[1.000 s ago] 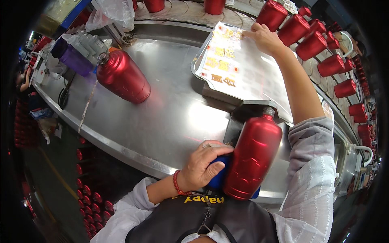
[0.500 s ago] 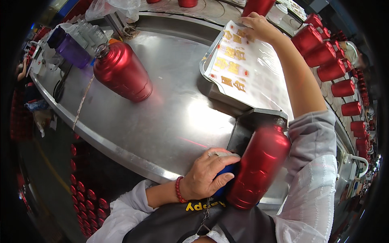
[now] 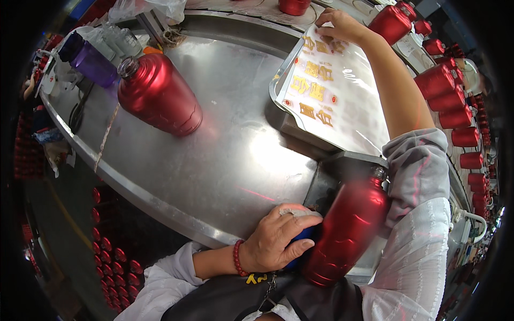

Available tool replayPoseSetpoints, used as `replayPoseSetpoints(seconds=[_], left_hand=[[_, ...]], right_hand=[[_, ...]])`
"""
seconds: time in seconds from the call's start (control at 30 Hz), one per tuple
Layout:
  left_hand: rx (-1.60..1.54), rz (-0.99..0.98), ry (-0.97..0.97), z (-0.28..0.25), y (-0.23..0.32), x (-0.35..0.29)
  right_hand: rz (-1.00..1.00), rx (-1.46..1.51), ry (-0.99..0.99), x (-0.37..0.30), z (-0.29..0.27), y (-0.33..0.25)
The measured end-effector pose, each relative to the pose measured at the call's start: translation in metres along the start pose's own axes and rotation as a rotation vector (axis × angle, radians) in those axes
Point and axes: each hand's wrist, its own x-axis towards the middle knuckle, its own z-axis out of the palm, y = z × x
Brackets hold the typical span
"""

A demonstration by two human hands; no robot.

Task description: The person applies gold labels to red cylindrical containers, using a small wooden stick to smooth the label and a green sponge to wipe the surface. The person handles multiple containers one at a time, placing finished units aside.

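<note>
My right hand is at the far edge of a white sheet of gold and red decals, its fingers bent in a pinch on that edge. The sheet lies over a metal tray. Close to my body, a glossy red bottle with a clear neck leans to the right. My left hand is beside it, fingers curled, with a red bead bracelet on the wrist. A pale grey piece shows along its fingers; its kind is unclear. Something blue lies partly hidden beneath that hand.
Another red bottle stands on the metal table at left, near a purple bottle and clear glass containers. A conveyor with red bottles curves along the back and right. More red bottles are stacked below the table at left.
Red bottles on the conveyor have shifted rightward past my right hand. Its fingers are now more bent at the sheet's edge. The near red bottle sits slightly lower and further right in view.
</note>
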Motion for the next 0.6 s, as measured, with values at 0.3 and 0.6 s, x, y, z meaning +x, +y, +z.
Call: replayPoseSetpoints(seconds=[0.3, 0.6], left_hand=[[0.016, -0.012, -0.007, 0.000, 0.001, 0.000], [0.047, -0.016, 0.014, 0.002, 0.002, 0.000]], right_hand=[[-0.123, -0.256, 0.172, -0.015, 0.000, -0.005], [0.056, -0.287, 0.206, -0.033, -0.011, -0.015]])
